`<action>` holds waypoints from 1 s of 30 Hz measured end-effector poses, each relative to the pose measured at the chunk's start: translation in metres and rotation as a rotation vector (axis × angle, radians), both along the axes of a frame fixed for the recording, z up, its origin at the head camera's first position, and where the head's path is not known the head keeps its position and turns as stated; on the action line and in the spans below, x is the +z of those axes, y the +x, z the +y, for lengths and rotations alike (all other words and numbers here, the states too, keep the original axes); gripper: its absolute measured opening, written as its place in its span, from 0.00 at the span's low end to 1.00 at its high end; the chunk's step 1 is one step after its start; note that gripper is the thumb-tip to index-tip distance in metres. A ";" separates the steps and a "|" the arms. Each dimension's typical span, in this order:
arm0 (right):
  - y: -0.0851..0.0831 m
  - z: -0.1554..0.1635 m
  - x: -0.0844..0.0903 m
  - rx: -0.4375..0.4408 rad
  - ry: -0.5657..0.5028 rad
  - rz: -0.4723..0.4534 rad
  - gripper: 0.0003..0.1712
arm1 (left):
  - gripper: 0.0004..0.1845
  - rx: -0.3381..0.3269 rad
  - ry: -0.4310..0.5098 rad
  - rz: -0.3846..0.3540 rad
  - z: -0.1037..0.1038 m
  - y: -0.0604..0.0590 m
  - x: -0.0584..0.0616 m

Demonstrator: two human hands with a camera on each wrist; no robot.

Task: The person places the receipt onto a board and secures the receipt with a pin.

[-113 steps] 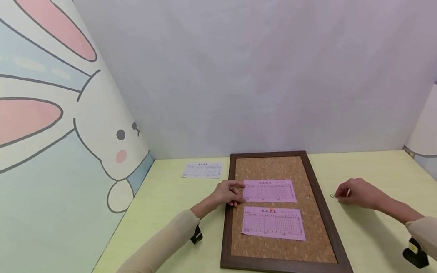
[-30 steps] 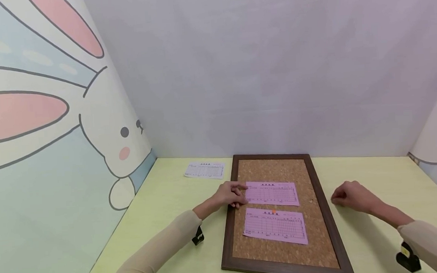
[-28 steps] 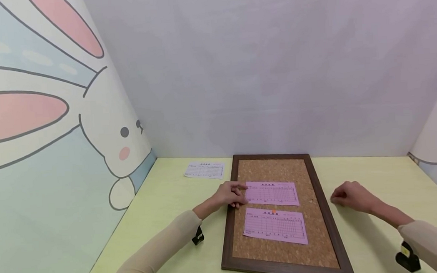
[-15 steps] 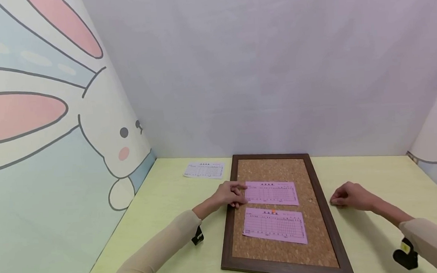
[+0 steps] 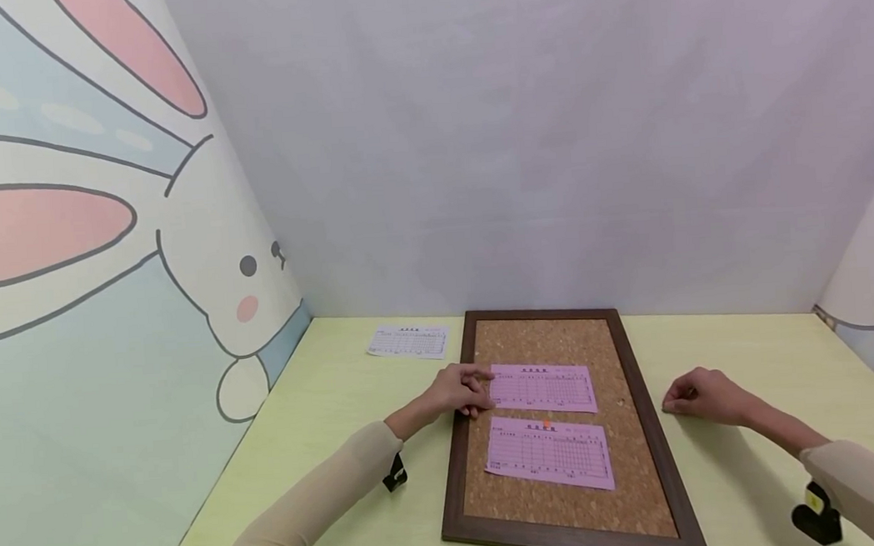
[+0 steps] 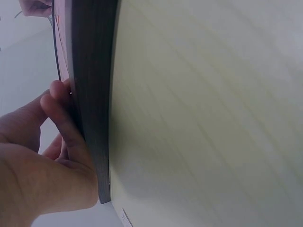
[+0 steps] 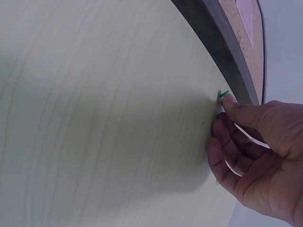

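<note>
A cork board (image 5: 572,515) with a dark wooden frame bears two pink printed slips. On the lower slip (image 5: 549,458) sits an orange pin (image 5: 546,424) near the top edge. My left hand (image 5: 455,390) reaches over the frame's left side, index finger and thumb resting at the left edge of the upper slip (image 5: 542,388). To the right of the board, my right hand (image 5: 707,397) is low at the table, its other fingers curled. In the right wrist view its thumb tip pinches a small, thin green thing (image 7: 224,94); its kind is too small to tell.
A white printed slip (image 5: 408,341) lies on the pale yellow table (image 5: 354,395) at the back left. The board's right frame edge (image 5: 661,443) runs close beside my right hand. Behind stands a light wall (image 5: 519,134), with a rabbit-patterned wall (image 5: 114,393) at the left.
The loop-shaped thing seen beside my right fingertips 3.8 s ago no longer shows in the head view. The right hand has shifted slightly towards the board; the left stays at the upper slip.
</note>
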State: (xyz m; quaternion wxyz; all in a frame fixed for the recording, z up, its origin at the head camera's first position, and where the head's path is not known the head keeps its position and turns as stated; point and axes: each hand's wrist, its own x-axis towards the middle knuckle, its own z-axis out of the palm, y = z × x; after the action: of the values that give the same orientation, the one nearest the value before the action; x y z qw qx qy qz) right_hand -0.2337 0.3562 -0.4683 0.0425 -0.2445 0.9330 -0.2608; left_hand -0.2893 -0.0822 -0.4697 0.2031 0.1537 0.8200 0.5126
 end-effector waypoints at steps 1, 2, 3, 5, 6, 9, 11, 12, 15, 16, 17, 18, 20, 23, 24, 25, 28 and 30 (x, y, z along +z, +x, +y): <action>0.000 0.001 -0.001 -0.004 0.002 0.001 0.04 | 0.24 0.001 0.000 -0.001 0.000 0.000 0.000; 0.000 0.001 -0.001 -0.006 0.001 0.001 0.04 | 0.24 0.001 0.001 -0.001 0.000 0.000 0.000; 0.000 0.002 -0.002 -0.008 0.000 -0.001 0.04 | 0.24 0.001 0.001 -0.001 0.000 0.000 0.000; 0.000 0.003 -0.003 -0.011 -0.003 -0.006 0.04 | 0.24 0.002 -0.001 0.000 0.000 0.000 0.000; -0.001 0.004 -0.003 -0.009 -0.007 -0.008 0.03 | 0.24 0.002 -0.002 0.000 -0.001 0.000 0.000; -0.001 0.004 -0.003 0.007 -0.022 -0.002 0.03 | 0.24 0.003 -0.001 0.000 -0.001 0.000 0.000; -0.001 0.004 -0.003 0.030 -0.035 0.005 0.06 | 0.24 0.004 -0.002 0.000 -0.001 0.000 -0.001; -0.001 0.003 -0.003 0.043 -0.042 0.007 0.07 | 0.24 0.004 -0.004 0.002 -0.001 0.000 -0.001; -0.001 0.001 -0.003 0.064 -0.051 0.026 0.07 | 0.24 0.007 -0.007 0.007 -0.001 0.000 -0.001; -0.001 0.000 -0.003 0.066 -0.051 0.031 0.07 | 0.23 0.008 -0.008 0.008 -0.001 0.000 -0.001; -0.001 -0.001 -0.003 0.066 -0.049 0.037 0.06 | 0.23 0.009 -0.008 0.008 -0.001 0.000 -0.001; -0.001 -0.002 -0.002 0.062 -0.045 0.042 0.06 | 0.23 0.008 -0.008 0.007 -0.001 0.000 -0.001; 0.000 -0.003 -0.002 0.053 -0.037 0.050 0.05 | 0.23 0.007 -0.005 0.003 -0.001 0.000 -0.001; 0.001 -0.005 -0.001 0.047 -0.024 0.055 0.04 | 0.23 0.005 -0.005 -0.002 0.000 0.001 0.000; 0.002 -0.005 -0.001 0.043 -0.021 0.056 0.04 | 0.23 0.004 -0.005 -0.002 0.000 0.001 0.000; 0.002 -0.006 -0.001 0.040 -0.018 0.060 0.04 | 0.23 0.005 -0.005 -0.002 0.000 0.002 0.000; 0.002 -0.006 -0.001 0.034 -0.012 0.062 0.04 | 0.23 0.002 -0.001 0.001 0.000 0.002 0.000; 0.002 -0.006 -0.001 0.031 -0.014 0.063 0.04 | 0.23 -0.002 0.004 0.002 0.000 0.002 0.000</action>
State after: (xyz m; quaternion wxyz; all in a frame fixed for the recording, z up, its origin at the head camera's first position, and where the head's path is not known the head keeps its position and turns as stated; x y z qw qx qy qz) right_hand -0.2315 0.3498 -0.4689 0.0153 -0.2674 0.9281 -0.2585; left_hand -0.2876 -0.0823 -0.4696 0.2026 0.1555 0.8191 0.5137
